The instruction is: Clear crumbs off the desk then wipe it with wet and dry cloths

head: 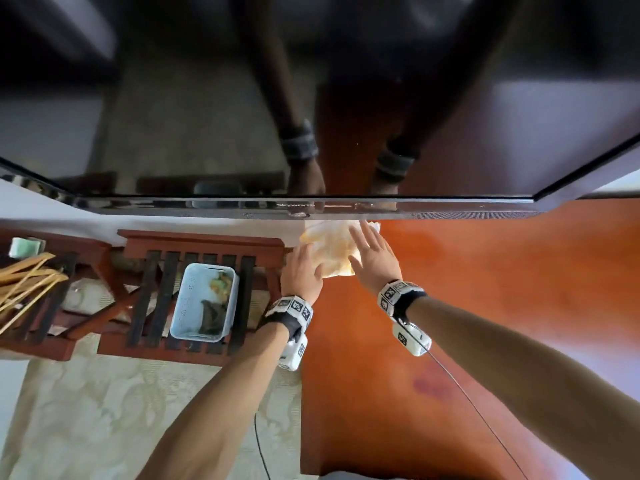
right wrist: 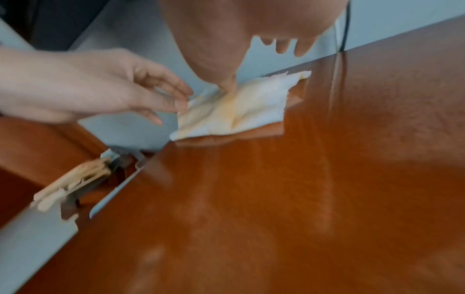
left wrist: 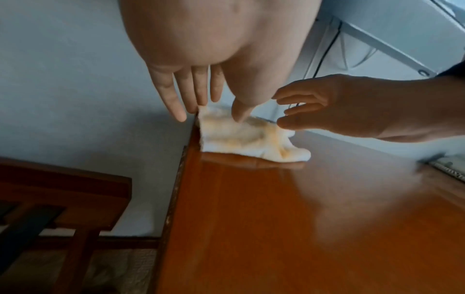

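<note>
A crumpled white cloth with yellow stains (head: 330, 251) lies at the far left corner of the red-brown desk (head: 467, 306), just under the television's lower edge. My left hand (head: 304, 263) is at the cloth's left side with straight fingers reaching past the desk edge; its thumb (left wrist: 240, 114) touches the cloth (left wrist: 246, 137). My right hand (head: 370, 245) spreads flat over the cloth's right side, and its thumb (right wrist: 227, 86) presses down into the cloth (right wrist: 241, 111). Neither hand grips it. No crumbs are discernible on the glossy top.
A large dark television (head: 311, 98) hangs low over the desk's back edge. Left of the desk stands a slatted wooden rack (head: 156, 292) bearing a pale blue basket (head: 187, 306) with scraps inside. Wooden hangers (head: 24, 285) lie further left. A thin cable (head: 485, 420) trails from my right wrist.
</note>
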A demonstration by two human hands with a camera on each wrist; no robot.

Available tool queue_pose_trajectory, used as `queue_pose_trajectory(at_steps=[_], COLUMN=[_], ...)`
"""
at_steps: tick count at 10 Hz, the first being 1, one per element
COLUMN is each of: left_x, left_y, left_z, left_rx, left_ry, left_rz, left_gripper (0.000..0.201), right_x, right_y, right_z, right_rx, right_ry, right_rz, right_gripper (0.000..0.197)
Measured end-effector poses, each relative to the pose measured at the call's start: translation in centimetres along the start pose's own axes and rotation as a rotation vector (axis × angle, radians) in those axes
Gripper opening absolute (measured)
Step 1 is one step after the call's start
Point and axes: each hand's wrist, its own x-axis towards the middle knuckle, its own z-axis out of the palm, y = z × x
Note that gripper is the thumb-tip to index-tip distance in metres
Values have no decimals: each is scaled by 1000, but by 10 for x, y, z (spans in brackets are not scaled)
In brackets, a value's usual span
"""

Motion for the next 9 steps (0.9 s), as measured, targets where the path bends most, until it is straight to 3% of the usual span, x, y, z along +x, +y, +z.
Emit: queue_pose_trajectory(at_steps=[1,2,3,4,6,7,8,9], left_x=[3,19,37,53,55,36,21,18], left_y=[-4,-10,-13,-8,-12,-4,0,-1], left_z=[5,3,-1,-6,-1,-4,-2,-3], left_rx=[-136,-331,-396,-464,-392,-147,204,331], left_ry=[37,71,107,188,150,194,5,-164], left_rz=[-167,-365,-374,-377,-444,-218,166,180], left_gripper=[52,47,22,14,21,34,39,42], right_x=[-3,0,6,8,5,-2,-12,-27], right_y=[13,14,7,1,10,13,14,18], right_z=[12,8,3,5,11,3,-9,-26], right_rx=[-3,168,182,132,19,19,8,97], right_ry=[-76,-16,14,20,-113,-119,-132,-144], right_rz=[-22,153,202,163,116,108,122,170], right_gripper=[69,59,50,54,62,61,58,52])
